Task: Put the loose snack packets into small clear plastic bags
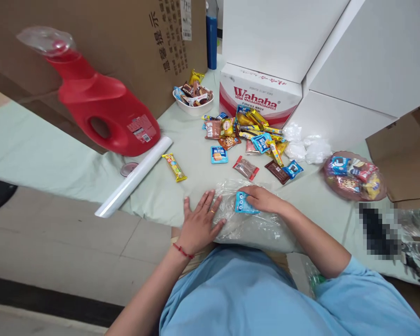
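Pinching a blue packet (241, 206) by its right side, the right hand (264, 199) rests low in the middle of the frame, over a crinkled sheet of clear plastic (231, 229). The left hand (201, 225), just left of it, lies palm down with its fingers spread, fingertips at the sheet's left edge; it grips nothing that I can see.

As far as things show, the work on this sheet looks barely begun: the blue packet is the only snack on it, and the plastic lies loose, not closed around anything. Most snacks are apart from it, in a pile (227, 127) at the centre of the frame, with a second blue packet (219, 155) and a red-ended packet (245, 168) nearer the hands. A yellow bar (175, 167) lies alone further left, beside a white roll (135, 176).

Elsewhere, filling looks done: a pink bowl (328, 181) at the right of the frame holds several packets, perhaps under clear film, and a white bowl (195, 110) at the upper centre is heaped with more.
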Demonstrator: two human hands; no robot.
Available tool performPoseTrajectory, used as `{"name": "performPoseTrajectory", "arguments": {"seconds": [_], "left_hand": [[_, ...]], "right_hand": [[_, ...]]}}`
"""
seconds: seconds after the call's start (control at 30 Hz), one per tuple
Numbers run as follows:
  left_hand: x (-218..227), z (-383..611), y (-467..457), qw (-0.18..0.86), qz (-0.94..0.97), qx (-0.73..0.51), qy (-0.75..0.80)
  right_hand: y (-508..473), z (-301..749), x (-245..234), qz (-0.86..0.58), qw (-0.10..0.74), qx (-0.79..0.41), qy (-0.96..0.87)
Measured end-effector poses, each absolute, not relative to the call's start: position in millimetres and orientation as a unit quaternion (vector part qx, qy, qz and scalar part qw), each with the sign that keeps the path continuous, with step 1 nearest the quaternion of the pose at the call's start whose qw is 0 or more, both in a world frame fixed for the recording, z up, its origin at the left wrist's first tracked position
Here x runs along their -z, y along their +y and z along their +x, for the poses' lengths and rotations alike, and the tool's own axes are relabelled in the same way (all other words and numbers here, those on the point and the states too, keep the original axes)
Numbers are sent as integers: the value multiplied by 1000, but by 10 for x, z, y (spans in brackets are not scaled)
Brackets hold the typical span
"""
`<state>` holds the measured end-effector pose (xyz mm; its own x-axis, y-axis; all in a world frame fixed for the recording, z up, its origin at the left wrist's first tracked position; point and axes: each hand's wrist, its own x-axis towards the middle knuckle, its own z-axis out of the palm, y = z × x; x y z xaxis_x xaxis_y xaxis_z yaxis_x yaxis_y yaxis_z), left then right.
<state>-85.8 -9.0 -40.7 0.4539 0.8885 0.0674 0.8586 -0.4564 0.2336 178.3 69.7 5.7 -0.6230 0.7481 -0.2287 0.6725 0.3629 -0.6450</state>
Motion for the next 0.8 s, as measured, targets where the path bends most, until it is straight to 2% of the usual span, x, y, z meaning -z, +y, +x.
{"name": "performPoseTrajectory", "arguments": {"seconds": [0.13,0.3,0.4,0.6,0.8], "left_hand": [[409,-902,-56,92,850,-93,510],[390,-891,-72,85,777,-177,599],[392,-924,-204,111,732,-211,638],[379,-943,-408,189,768,-221,571],[308,-765,-299,271,783,-260,495]], "right_hand": [[677,1782,-94,-455,104,-422,-777],[713,1702,-34,-498,56,-340,-795],[741,1728,42,-507,67,-346,-787],[773,1849,171,-508,123,-419,-743],[813,1892,196,-500,127,-454,-726]]}}
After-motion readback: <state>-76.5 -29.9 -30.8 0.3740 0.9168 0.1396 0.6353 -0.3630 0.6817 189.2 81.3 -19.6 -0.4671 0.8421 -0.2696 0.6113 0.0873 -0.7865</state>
